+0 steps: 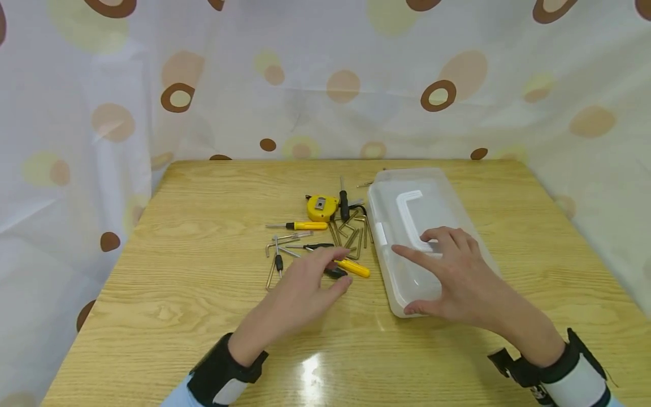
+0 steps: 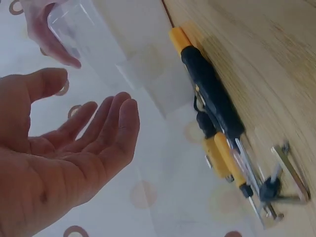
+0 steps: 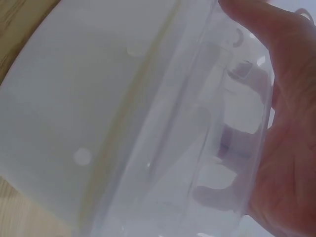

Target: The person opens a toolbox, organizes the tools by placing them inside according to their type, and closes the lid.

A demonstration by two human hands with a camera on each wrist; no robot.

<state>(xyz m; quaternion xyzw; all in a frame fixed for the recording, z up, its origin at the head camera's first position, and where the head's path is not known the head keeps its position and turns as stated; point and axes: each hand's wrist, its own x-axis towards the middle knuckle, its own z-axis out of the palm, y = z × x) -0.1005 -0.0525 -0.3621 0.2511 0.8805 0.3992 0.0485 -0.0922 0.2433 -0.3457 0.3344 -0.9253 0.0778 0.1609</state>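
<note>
A translucent plastic box point(image 1: 414, 277) with a white handle lies closed on the table. My right hand point(image 1: 458, 277) is spread over its near end, thumb by the near edge, forefinger stretched across the lid; in the right wrist view its fingers show blurred through the clear plastic. My left hand point(image 1: 305, 288) hovers over the tools left of the box, thumb and fingers apart, holding nothing. Below and beyond it lie a yellow-handled screwdriver point(image 1: 356, 268), gold hex keys point(image 1: 351, 237), a yellow tape measure point(image 1: 321, 208) and another yellow screwdriver point(image 1: 310, 225).
A black-handled screwdriver point(image 1: 344, 204) lies beside the tape measure. A small tool with a black grip point(image 1: 278, 262) lies at the pile's left. The wooden table point(image 1: 168, 254) ends at a patterned cloth point(image 1: 315, 79) behind it.
</note>
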